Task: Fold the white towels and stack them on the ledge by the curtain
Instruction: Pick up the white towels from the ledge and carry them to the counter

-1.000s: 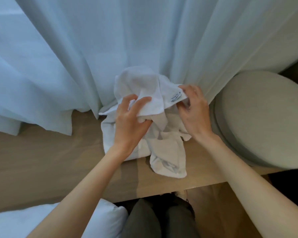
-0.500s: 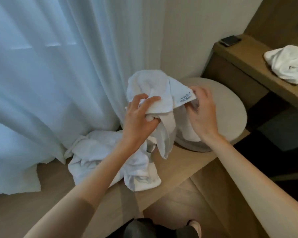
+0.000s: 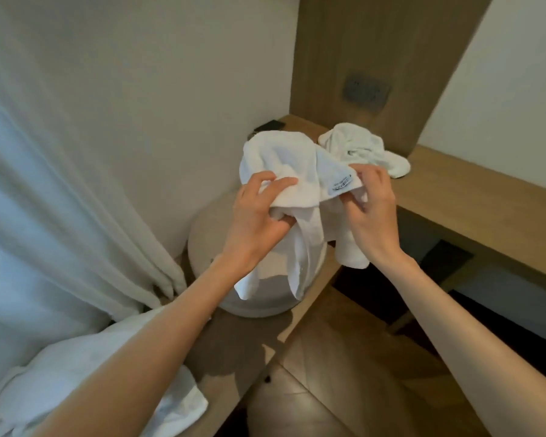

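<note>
Gripping white towel [image 3: 278, 159] in curled left hand [image 3: 256, 216]; pinching corner with right hand [image 3: 372, 212] fingers. Cannot read label [image 3: 341, 185] print. Hanging free above round stool [image 3: 208, 228].

One white towel [image 3: 278, 165] hangs bunched in mid-air; a second towel [image 3: 54, 370] lies crumpled on the ledge [image 3: 234, 351], a third towel [image 3: 356, 146] on the tabletop [image 3: 486, 209].

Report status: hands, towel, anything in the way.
Left hand, right hand both grip held towel: bunched, unfolded, midair. Loose towel crumpled on ledge by curtain. Round cushion below held towel.
</note>
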Motion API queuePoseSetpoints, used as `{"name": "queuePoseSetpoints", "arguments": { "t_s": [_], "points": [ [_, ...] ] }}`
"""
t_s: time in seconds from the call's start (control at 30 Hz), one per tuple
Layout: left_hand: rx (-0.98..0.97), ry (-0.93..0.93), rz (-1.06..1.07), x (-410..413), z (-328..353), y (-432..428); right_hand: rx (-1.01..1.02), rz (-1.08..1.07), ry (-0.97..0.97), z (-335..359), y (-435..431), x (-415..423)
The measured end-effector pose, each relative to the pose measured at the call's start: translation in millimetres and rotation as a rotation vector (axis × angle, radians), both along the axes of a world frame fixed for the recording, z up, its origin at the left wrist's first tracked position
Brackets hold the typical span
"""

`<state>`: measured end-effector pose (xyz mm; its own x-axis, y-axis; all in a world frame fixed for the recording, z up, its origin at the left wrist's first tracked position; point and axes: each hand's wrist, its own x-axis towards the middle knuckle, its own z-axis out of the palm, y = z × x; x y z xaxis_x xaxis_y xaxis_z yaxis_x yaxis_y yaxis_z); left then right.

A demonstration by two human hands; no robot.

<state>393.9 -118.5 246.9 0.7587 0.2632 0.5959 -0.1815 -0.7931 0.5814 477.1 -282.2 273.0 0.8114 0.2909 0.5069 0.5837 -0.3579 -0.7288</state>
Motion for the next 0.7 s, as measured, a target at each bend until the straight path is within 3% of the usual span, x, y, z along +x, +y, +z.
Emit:
{"name": "queuePoseSetpoints", "arguments": {
  "t_s": [0.33, 0.7],
  "points": [
    [-0.006, -0.06, -0.082, 134.5, 41.3, -100.3, -0.01, -0.093, -0.071, 46.7, -107.3, 110.3],
    [0.036, -0.112, -0.187, 301.8, 78.1, -104.6, 0.047, -0.2, -0.195, 70.4, -119.7, 261.8]
  ]
}}
